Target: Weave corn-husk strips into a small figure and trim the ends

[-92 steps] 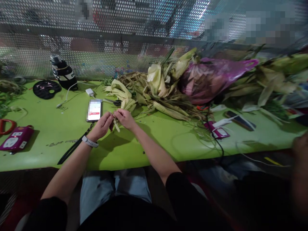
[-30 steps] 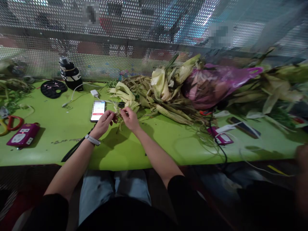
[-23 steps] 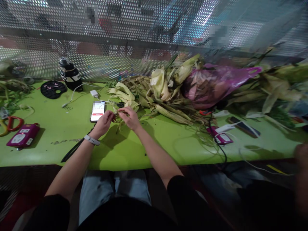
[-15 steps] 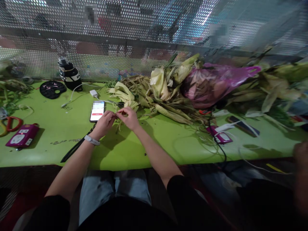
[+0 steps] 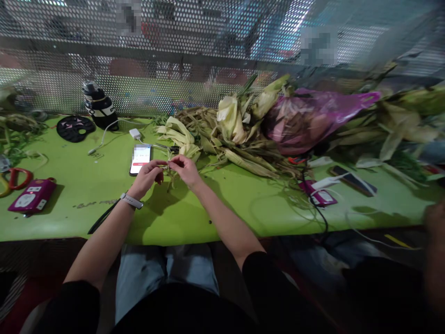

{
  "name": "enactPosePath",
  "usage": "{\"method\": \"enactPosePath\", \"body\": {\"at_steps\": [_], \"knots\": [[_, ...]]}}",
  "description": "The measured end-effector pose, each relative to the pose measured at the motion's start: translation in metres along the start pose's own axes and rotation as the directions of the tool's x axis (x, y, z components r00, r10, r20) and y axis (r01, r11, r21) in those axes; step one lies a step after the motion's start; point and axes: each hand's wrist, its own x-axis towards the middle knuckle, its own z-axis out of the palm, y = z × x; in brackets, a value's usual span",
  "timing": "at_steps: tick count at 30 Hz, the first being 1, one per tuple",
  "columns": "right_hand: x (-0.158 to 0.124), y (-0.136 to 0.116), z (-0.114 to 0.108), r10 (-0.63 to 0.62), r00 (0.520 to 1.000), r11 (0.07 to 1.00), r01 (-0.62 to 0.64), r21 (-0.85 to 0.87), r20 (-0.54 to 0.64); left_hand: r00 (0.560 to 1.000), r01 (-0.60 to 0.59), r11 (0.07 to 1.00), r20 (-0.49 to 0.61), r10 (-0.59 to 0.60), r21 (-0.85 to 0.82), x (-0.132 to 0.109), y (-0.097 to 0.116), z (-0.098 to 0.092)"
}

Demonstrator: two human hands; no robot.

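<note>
My left hand (image 5: 149, 177) and my right hand (image 5: 185, 170) meet fingertip to fingertip above the green table, just in front of the dried corn husks (image 5: 206, 134). My right thumb and index finger are pinched together. The left index finger reaches across to them, with the other left fingers curled in. What they pinch is too small to make out. Thin pale-green plant strands (image 5: 171, 178) hang or lie right below the fingertips. Beside my left hand lies a phone (image 5: 140, 158) with a lit screen, its lower corner close to my knuckles.
A perforated metal screen (image 5: 205, 69) backs the green table (image 5: 114, 185). At left are a black bottle (image 5: 101, 107), a black palette-shaped piece (image 5: 74, 128), scissors (image 5: 19, 179) and a purple power box (image 5: 33, 196). Rightward lie a pink plastic bag (image 5: 306, 118), cables and another person's arm (image 5: 434, 241).
My left hand has turned slightly, its index finger now stretched toward the right fingertips and its other fingers more curled. The right hand has barely moved.
</note>
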Motion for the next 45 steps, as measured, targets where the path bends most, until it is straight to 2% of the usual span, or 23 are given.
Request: {"method": "enactPosePath", "body": {"at_steps": [4,9,12,16,20,25,30,35,37,41,43,45], "knots": [[0.0,0.002,0.003,0.024,1.0,0.998,-0.023,0.066,-0.008,0.999,0.01,0.999,-0.03,-0.012,-0.038,0.001,-0.001,0.0],[0.0,0.005,0.005,0.071,0.997,0.983,-0.065,0.174,-0.028,0.998,-0.047,0.999,0.033,0.046,0.018,0.003,-0.01,0.001],[0.0,0.007,0.008,0.102,0.993,0.975,-0.087,0.206,-0.061,0.992,-0.124,0.986,0.002,0.124,0.109,0.003,-0.011,0.003],[-0.002,0.01,0.013,0.132,0.99,0.965,-0.117,0.235,-0.049,0.993,-0.115,0.989,-0.025,0.118,0.097,0.003,-0.009,0.006],[-0.006,0.013,0.018,0.093,0.994,0.973,-0.08,0.216,-0.049,0.994,-0.078,0.996,-0.076,0.081,0.043,0.003,-0.011,0.01],[-0.01,0.02,0.024,0.045,0.992,0.971,-0.015,0.238,-0.121,0.991,-0.041,0.999,-0.124,0.042,0.008,0.003,-0.009,0.016],[-0.012,0.02,0.028,0.048,0.982,0.979,-0.01,0.203,-0.18,0.993,-0.049,0.999,-0.108,0.049,0.007,0.0,-0.008,0.019],[-0.011,0.01,0.02,0.002,0.991,0.99,0.017,0.137,-0.137,0.995,-0.095,0.995,-0.04,0.095,0.018,-0.003,-0.009,0.017],[-0.008,0.005,0.014,-0.028,0.987,0.994,0.045,0.102,-0.158,0.986,-0.145,0.988,-0.074,0.149,0.051,-0.003,-0.008,0.015],[-0.002,0.0,0.004,-0.055,0.971,0.994,0.075,0.078,-0.232,0.925,-0.173,0.967,-0.307,0.225,0.187,0.0,-0.008,0.008],[0.0,0.0,0.004,-0.05,0.97,0.994,0.071,0.083,-0.237,0.925,-0.167,0.966,-0.309,0.224,0.2,0.003,-0.011,0.005],[-0.001,0.0,0.005,-0.041,0.976,0.994,0.062,0.091,-0.214,0.943,-0.183,0.968,-0.249,0.222,0.17,0.004,-0.013,0.005]]}}
